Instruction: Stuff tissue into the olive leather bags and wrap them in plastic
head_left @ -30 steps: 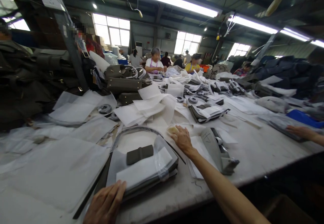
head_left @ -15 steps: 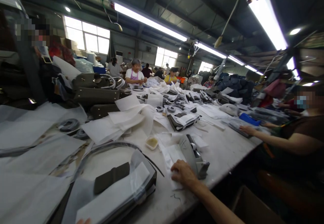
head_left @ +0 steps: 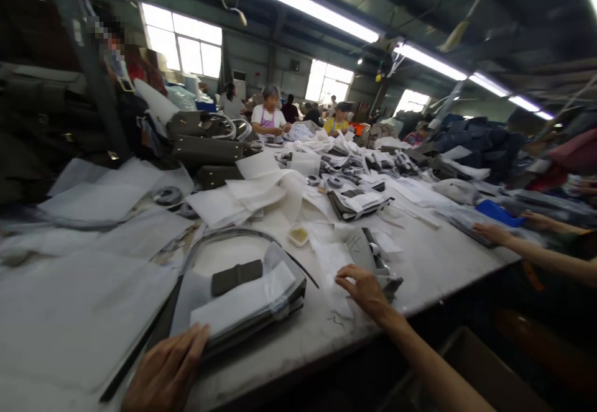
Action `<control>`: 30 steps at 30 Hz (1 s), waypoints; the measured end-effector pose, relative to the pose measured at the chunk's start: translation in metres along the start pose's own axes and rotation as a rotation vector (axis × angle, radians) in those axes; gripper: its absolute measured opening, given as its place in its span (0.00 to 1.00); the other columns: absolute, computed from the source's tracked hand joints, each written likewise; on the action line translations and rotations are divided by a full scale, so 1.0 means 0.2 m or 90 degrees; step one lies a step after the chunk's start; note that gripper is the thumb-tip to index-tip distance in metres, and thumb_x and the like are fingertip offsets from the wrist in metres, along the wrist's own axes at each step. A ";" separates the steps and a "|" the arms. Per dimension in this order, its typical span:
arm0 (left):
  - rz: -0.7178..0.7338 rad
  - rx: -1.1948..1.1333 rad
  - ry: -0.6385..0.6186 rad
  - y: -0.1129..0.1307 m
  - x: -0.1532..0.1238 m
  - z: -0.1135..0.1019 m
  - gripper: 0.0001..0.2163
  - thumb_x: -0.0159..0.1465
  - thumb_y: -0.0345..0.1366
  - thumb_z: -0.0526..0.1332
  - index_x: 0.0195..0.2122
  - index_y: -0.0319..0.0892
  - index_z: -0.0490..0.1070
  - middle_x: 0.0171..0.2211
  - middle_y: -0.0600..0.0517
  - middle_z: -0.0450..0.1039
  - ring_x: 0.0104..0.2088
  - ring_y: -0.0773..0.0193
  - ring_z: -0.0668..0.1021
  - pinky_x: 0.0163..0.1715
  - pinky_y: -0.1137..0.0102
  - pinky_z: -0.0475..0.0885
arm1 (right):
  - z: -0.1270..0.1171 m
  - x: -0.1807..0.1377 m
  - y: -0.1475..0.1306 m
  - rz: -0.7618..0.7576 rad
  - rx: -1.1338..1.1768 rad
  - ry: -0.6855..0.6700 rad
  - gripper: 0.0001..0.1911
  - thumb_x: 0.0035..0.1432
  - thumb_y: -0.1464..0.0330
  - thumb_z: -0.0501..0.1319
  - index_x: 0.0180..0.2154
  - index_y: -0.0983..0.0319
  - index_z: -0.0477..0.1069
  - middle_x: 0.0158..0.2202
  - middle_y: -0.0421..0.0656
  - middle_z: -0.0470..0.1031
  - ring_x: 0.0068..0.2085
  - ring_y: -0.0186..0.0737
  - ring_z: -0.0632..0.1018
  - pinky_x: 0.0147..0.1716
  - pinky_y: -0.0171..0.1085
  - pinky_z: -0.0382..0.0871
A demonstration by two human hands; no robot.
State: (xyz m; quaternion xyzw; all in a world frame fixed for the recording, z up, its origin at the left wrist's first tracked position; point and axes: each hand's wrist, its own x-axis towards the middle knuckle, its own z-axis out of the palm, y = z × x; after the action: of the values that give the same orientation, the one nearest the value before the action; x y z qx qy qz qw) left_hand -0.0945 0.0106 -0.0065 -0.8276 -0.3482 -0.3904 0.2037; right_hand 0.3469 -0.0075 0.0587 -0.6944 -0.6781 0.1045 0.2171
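Note:
My left hand (head_left: 165, 371) lies flat, fingers apart, on the near corner of a dark grey bag wrapped in white paper and clear plastic (head_left: 247, 303). A dark grey strap piece (head_left: 237, 276) rests on top of the bag, and its curved handle (head_left: 233, 235) arcs behind. My right hand (head_left: 364, 288) rests on a white paper sheet (head_left: 333, 263) beside a grey tape dispenser (head_left: 370, 256), with the fingers bent down onto the paper. A small dish of yellowish paste (head_left: 298, 234) sits just beyond.
White paper sheets (head_left: 252, 194) and tape rolls (head_left: 166, 196) cover the long table (head_left: 443, 263). Finished dark bags (head_left: 208, 148) are stacked at the left. Another person's hands (head_left: 494, 233) work at the right edge; more people sit at the far end. A cardboard box (head_left: 494, 375) stands below.
My right hand pulled back from the paste dish to the paper beside the tape dispenser. My left hand dropped out of view half a second ago and rests on the bag's corner again.

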 end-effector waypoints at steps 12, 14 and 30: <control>-0.066 0.029 -0.079 0.11 0.00 -0.05 0.13 0.69 0.28 0.53 0.53 0.41 0.69 0.47 0.46 0.76 0.45 0.60 0.76 0.47 0.62 0.70 | 0.13 -0.28 -1.03 -0.188 0.273 -0.760 0.06 0.61 0.66 0.58 0.33 0.60 0.70 0.31 0.38 0.73 0.32 0.33 0.70 0.32 0.30 0.62; -0.072 0.023 -0.088 0.12 -0.01 -0.05 0.13 0.69 0.28 0.53 0.54 0.42 0.68 0.48 0.47 0.76 0.46 0.60 0.76 0.48 0.62 0.70 | 0.17 -0.23 -1.16 -0.208 0.386 -0.852 0.06 0.59 0.65 0.61 0.32 0.61 0.70 0.29 0.36 0.70 0.31 0.31 0.68 0.30 0.29 0.60; -0.133 -0.018 -0.041 0.12 0.00 -0.07 0.14 0.69 0.25 0.51 0.55 0.32 0.64 0.46 0.42 0.75 0.52 0.58 0.75 0.52 0.60 0.72 | 0.56 0.80 -1.32 -0.102 0.271 -0.334 0.05 0.50 0.67 0.67 0.27 0.62 0.76 0.16 0.35 0.70 0.15 0.31 0.70 0.16 0.29 0.62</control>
State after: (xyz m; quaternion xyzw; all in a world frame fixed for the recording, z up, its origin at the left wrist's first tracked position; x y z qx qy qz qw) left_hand -0.0838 -0.0136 -0.0003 -0.8015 -0.4335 -0.3876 0.1391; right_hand 0.0709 0.1647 0.1015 -0.5277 -0.7263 0.4008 0.1829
